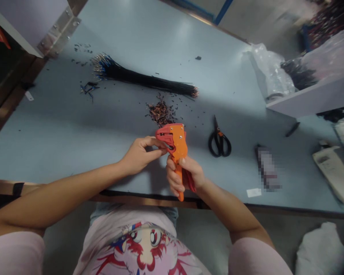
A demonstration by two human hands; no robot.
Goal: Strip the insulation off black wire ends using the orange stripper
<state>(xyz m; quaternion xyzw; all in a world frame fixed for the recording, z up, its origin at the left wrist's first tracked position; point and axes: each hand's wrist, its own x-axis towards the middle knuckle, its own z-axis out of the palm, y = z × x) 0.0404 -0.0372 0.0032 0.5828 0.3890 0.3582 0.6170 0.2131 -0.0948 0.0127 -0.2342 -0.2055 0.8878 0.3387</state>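
My right hand point(186, 173) is wrapped round the handles of an orange and red wire stripper point(178, 143), held with its jaws up and to the left. Just left of the jaws is my left hand point(145, 154), thumb and fingers pinched together at the tool's side. What sits in that pinch is too small to make out. Beyond the tool lies a heap of short stripped wire ends point(160, 111). Behind it stretches a long bundle of black wires point(143, 78), with blue and metal tips at its left end and bare copper at its right.
Black-handled scissors point(219, 145) lie to the right. Farther right are a blurred-out object point(268, 168), a white label point(253, 192) and a panel point(309, 99) with plastic bags point(271, 72) behind it. Small blue-tipped pieces point(88, 88) and black scraps point(82, 48) lie at the left.
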